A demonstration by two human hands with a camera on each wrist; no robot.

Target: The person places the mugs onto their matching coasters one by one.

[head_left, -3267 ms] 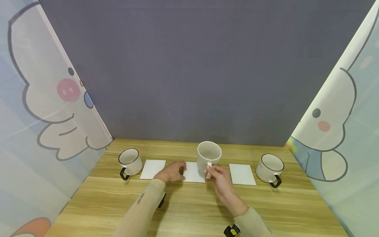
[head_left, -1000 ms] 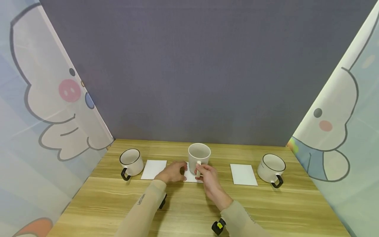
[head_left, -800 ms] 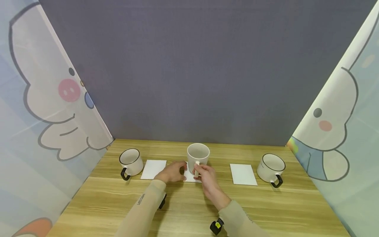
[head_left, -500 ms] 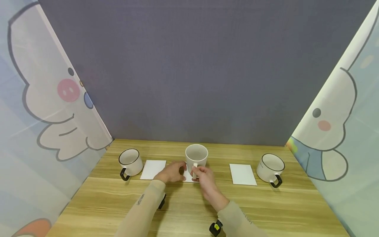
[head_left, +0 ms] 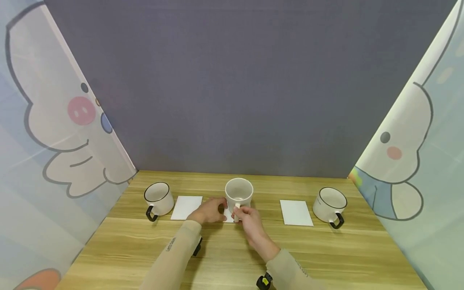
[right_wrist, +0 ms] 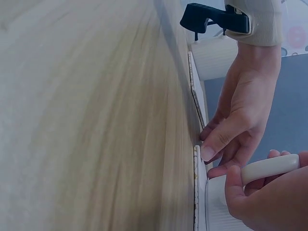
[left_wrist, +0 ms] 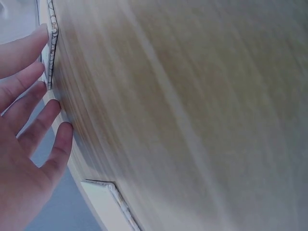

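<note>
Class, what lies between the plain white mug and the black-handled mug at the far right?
One flat white tile on the wooden table; the head view shows it.

A grey panel (head_left: 232,88) stands upright behind the wooden table (head_left: 228,257). The left curtain (head_left: 54,121) (pink-snouted cartoon print) hangs along the table's left edge; the right curtain (head_left: 417,141), along its right.

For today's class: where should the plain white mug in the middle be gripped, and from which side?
Best by its handle, I'd judge, pinched from the near side, as the right hand does. The plain white mug has its mouth up and that handle jutting toward the viewer; the left hand is close on its left, so that side leaves less room.
</note>
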